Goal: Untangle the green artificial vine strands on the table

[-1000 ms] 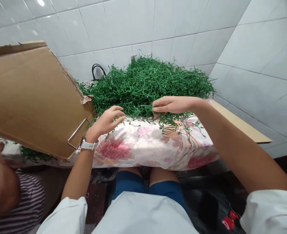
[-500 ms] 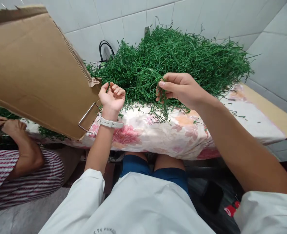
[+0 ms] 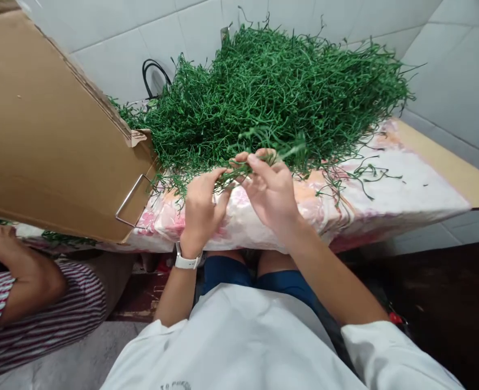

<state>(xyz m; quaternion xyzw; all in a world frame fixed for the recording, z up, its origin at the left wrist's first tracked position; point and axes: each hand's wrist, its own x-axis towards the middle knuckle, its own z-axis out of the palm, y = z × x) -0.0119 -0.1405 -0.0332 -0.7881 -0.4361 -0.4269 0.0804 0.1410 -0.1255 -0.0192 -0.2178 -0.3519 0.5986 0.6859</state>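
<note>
A small bunch of thin green stems point(image 3: 239, 172) stretches between my two hands above the front of the floral cloth. My left hand point(image 3: 202, 205), with a white watch band at its wrist, has its thumb and fingers closed around the bunch's left end. Farther right, my right hand point(image 3: 272, 189) pinches the same bunch, and blurred stem tips stick out beyond its fingers. Right behind both hands rises a large tangled heap of similar green stems point(image 3: 288, 92). Whether they are real or plastic I cannot tell.
Floral cloth point(image 3: 418, 181) covers the table, with loose stems at the right. A large cardboard panel point(image 3: 60, 124) leans at the left beside a bent metal wire point(image 3: 129, 199). Beyond it sits a person in a striped shirt point(image 3: 60, 303). A tiled wall point(image 3: 199, 32) stands behind.
My left hand has turned over and closed on the bunch. My right hand has brought the stems left and lower, so both hands now meet at them. The view has shifted slightly.
</note>
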